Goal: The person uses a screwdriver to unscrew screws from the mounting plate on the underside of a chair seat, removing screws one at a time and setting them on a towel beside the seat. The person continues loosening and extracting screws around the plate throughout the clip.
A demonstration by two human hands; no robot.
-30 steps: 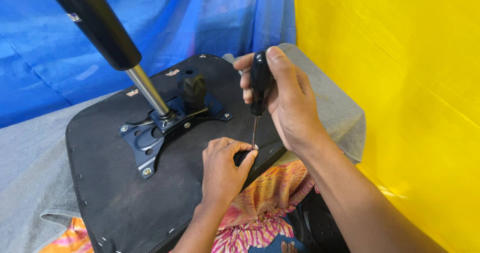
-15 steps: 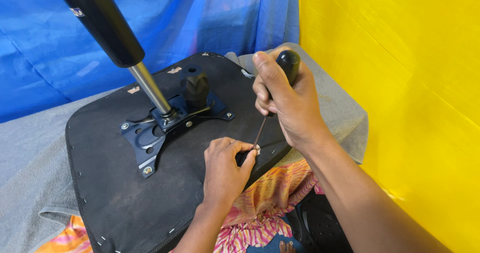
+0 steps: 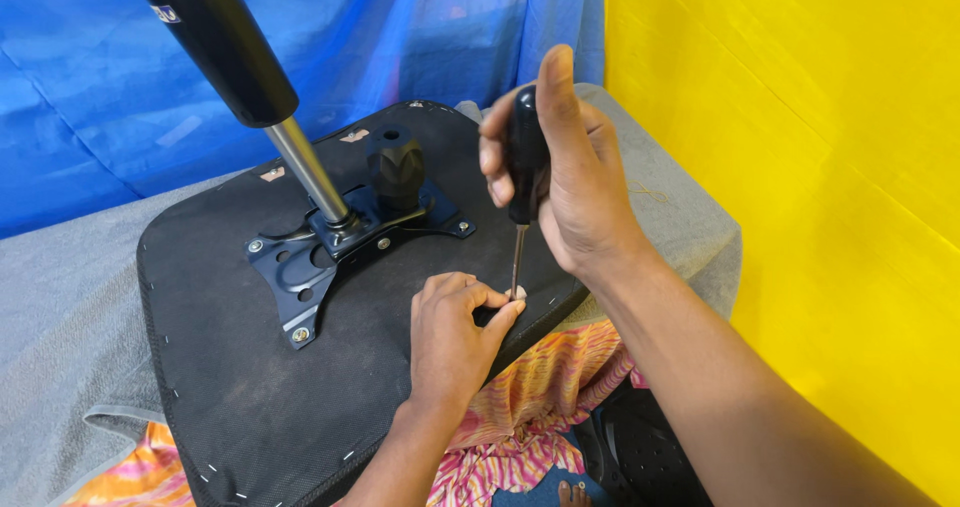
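Now the seat (image 3: 300, 397) is lying upside down across grey cloth (image 3: 70, 307), its black fabric underside facing up and taking most of the view. Behind the seat a blue tarp (image 3: 420, 57) is hanging, and to the right of the seat a yellow sheet (image 3: 800, 167) is standing as a wall. Near the seat's middle a black metal plate (image 3: 300, 272) is sitting bolted flat, and out of it a gas cylinder (image 3: 225, 47) is rising, tilting up and to the left, black above and bare steel below. Just right of that, on the plate, a black knob (image 3: 397, 167) is standing upright.

Over the seat's right edge the right hand (image 3: 575, 182) is gripping a screwdriver (image 3: 523, 177), fingers clamped round the black handle, thumb pointing straight up along it. The tool is standing nearly upright, its thin shaft running down to the seat's near right edge. There the left hand (image 3: 450, 342) is resting on the fabric, fingers curled together, thumb and forefinger pinching tight right at the tip. Whatever is being pinched is too small to make out. Below the seat's near edge, a patterned orange and pink garment (image 3: 540, 407) is showing.
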